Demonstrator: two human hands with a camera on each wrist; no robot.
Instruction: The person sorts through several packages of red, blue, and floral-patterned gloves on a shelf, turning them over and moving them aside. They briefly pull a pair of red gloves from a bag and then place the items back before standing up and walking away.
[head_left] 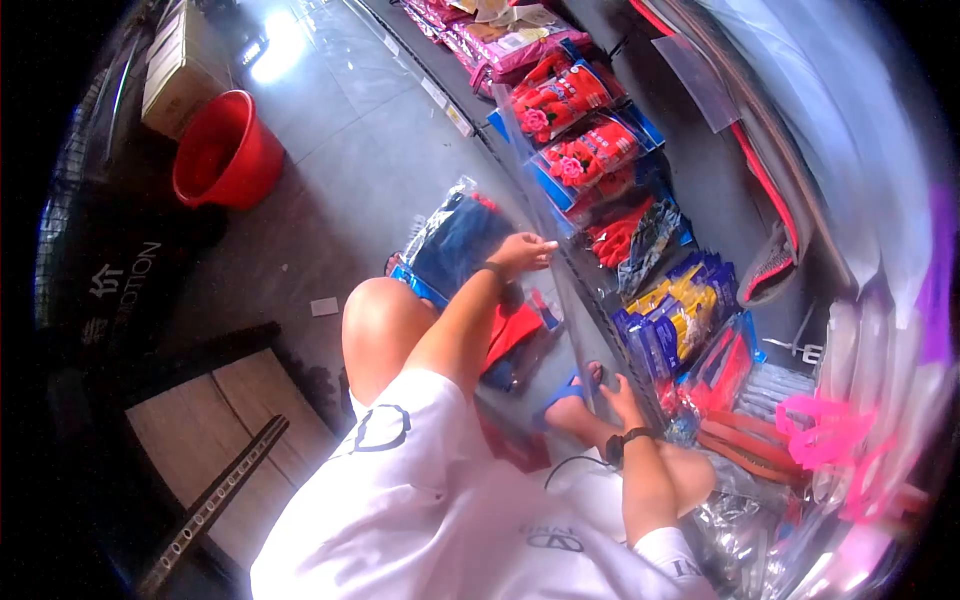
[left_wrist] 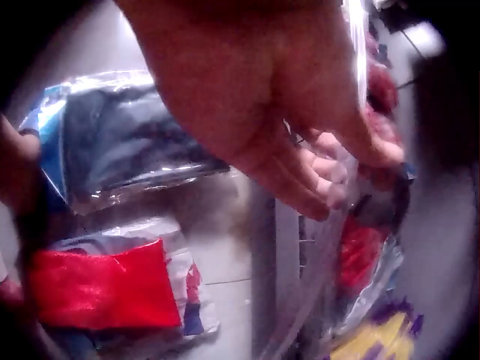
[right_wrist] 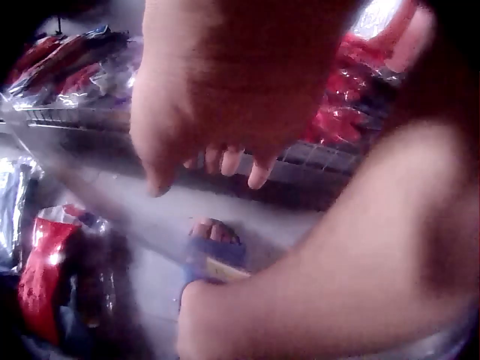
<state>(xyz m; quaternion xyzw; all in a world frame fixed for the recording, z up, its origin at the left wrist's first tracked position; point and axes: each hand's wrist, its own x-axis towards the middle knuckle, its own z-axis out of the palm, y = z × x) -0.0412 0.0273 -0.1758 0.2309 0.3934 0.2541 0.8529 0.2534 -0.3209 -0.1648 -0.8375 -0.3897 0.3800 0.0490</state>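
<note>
My left hand (head_left: 525, 252) reaches over the shelf's front edge and pinches a long clear plastic strip (left_wrist: 311, 281) between thumb and fingers. The strip runs along the shelf front in the head view and slants across the right wrist view. Lower down, my right hand (head_left: 625, 402) is by the shelf edge near the strip's lower end, with thumb apart and fingers loosely bent, nothing in them. Below the left hand on the floor lie a dark garment-like item in a clear bag (left_wrist: 127, 142) and a red packet (left_wrist: 109, 289).
The low shelf holds red packaged gloves (head_left: 595, 150), yellow and purple packets (head_left: 680, 310) and pink packages (head_left: 500, 45). A red bucket (head_left: 230, 150) and a cardboard box (head_left: 180, 70) stand on the floor. A foot in a blue sandal (head_left: 570, 395) is beside the shelf.
</note>
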